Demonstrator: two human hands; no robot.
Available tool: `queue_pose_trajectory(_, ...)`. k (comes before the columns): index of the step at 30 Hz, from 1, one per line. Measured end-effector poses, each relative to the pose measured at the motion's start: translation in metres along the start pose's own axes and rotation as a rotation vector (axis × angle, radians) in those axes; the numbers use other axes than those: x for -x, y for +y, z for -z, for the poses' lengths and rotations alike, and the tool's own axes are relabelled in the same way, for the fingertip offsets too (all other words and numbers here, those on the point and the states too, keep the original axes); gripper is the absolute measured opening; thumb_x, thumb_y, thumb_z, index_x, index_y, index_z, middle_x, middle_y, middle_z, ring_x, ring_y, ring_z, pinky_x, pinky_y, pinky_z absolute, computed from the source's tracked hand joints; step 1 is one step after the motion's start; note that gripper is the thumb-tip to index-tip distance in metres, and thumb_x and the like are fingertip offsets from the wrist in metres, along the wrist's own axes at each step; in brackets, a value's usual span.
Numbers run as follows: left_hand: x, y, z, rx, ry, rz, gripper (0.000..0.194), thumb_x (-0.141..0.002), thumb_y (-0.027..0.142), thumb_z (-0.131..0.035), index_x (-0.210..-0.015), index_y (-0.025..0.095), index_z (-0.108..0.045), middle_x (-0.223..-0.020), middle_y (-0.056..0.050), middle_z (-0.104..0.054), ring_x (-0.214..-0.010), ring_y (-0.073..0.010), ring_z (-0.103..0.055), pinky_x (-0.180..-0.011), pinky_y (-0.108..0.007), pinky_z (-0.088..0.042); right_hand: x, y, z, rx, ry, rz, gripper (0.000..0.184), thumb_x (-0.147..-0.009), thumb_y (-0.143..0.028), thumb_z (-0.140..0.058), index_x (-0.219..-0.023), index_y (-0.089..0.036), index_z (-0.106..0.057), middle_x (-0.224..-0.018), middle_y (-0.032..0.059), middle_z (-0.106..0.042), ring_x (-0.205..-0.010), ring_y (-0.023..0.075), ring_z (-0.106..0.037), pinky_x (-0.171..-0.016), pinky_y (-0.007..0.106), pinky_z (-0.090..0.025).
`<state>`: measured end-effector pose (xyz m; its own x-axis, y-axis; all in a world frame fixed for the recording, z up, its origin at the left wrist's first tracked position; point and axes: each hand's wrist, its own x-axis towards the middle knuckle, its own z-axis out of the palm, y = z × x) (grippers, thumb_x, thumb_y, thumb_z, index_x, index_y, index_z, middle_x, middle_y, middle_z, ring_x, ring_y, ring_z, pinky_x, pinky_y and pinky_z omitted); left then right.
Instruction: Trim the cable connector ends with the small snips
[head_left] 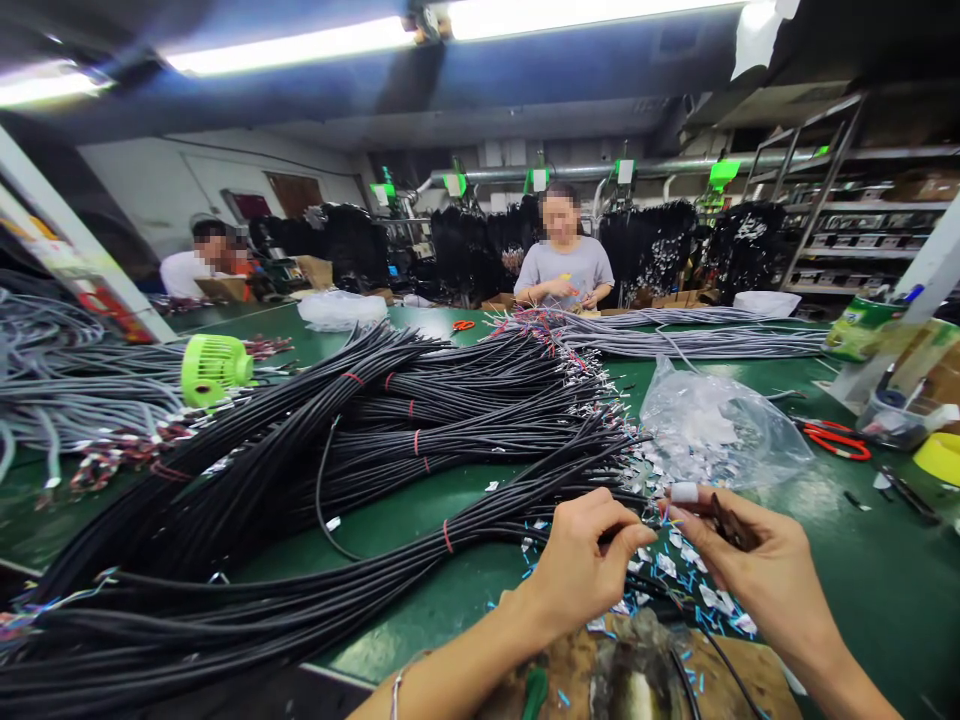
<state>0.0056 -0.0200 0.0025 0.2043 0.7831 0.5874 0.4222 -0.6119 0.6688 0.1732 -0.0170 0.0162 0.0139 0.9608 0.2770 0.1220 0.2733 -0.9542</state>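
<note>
My left hand (581,560) is closed in a pinch around the end of a black cable (465,525) from the big bundle of black cables (315,470) that fans across the green table (420,500). My right hand (757,565) is closed too, its taped fingertip at the thin coloured wires (660,515) that stick out of that cable end; a small dark tool shows in its palm. Both hands meet above scattered bits of blue and white wire insulation (705,600).
A clear plastic bag (712,420) of small parts lies behind my hands. Red-handled scissors (836,438) lie at the right, a green fan (214,368) at the left, grey cable bundles (697,340) at the back. Two people sit at the far side.
</note>
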Motion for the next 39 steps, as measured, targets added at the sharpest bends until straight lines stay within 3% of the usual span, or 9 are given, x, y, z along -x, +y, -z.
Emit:
queue_pose_trajectory(3,0.0,0.001,0.0,-0.014,0.019,-0.028,0.021,-0.083,0.02,-0.057,-0.067,0.01,-0.066,-0.06,-0.003,-0.055,-0.052,-0.0099,-0.045,-0.05,-0.022,-0.033,-0.004,0.0,0.006,0.004,-0.052,-0.039,0.028,-0.061,-0.031,-0.077,-0.084,-0.017,-0.072,-0.074,0.0066,-0.072,-0.069,0.0226,-0.067,-0.051,0.024,-0.055)
queue_pose_trajectory(9,0.001,0.002,0.0,-0.024,0.005,-0.038,0.019,-0.082,0.018,-0.058,-0.067,0.011,-0.067,-0.059,-0.003,-0.055,-0.051,-0.0096,-0.045,-0.049,-0.022,-0.033,-0.008,-0.005,0.012,0.048,-0.071,-0.045,0.03,-0.059,-0.034,-0.079,-0.083,-0.016,-0.073,-0.082,0.0089,-0.074,-0.075,0.0253,-0.069,-0.07,0.033,-0.058)
queue_pose_trajectory(16,0.0,0.003,0.001,-0.007,-0.026,-0.029,0.02,-0.082,0.017,-0.057,-0.067,0.009,-0.067,-0.058,-0.003,-0.054,-0.051,-0.0096,-0.045,-0.049,-0.021,-0.033,-0.007,-0.002,0.013,0.084,-0.098,0.005,0.026,-0.06,-0.028,-0.078,-0.083,-0.017,-0.073,-0.077,0.0062,-0.073,-0.068,0.0216,-0.068,-0.061,0.026,-0.057)
queue_pose_trajectory(33,0.001,0.003,0.001,-0.012,-0.035,-0.039,0.019,-0.08,0.019,-0.059,-0.065,0.009,-0.067,-0.057,-0.002,-0.051,-0.05,-0.0089,-0.042,-0.049,-0.022,-0.031,-0.008,-0.002,0.017,0.11,-0.178,-0.044,0.025,-0.064,-0.031,-0.075,-0.084,-0.016,-0.071,-0.076,0.006,-0.072,-0.07,0.0206,-0.068,-0.063,0.026,-0.055)
queue_pose_trajectory(39,0.003,0.003,-0.002,0.022,0.015,-0.012,0.017,-0.079,0.016,-0.059,-0.064,0.009,-0.063,-0.06,-0.002,-0.053,-0.053,-0.0089,-0.045,-0.05,-0.02,-0.031,-0.008,0.008,0.01,0.093,-0.105,-0.06,0.026,-0.066,-0.028,-0.071,-0.087,-0.014,-0.065,-0.069,0.0041,-0.068,-0.056,0.015,-0.062,-0.048,0.021,-0.049)
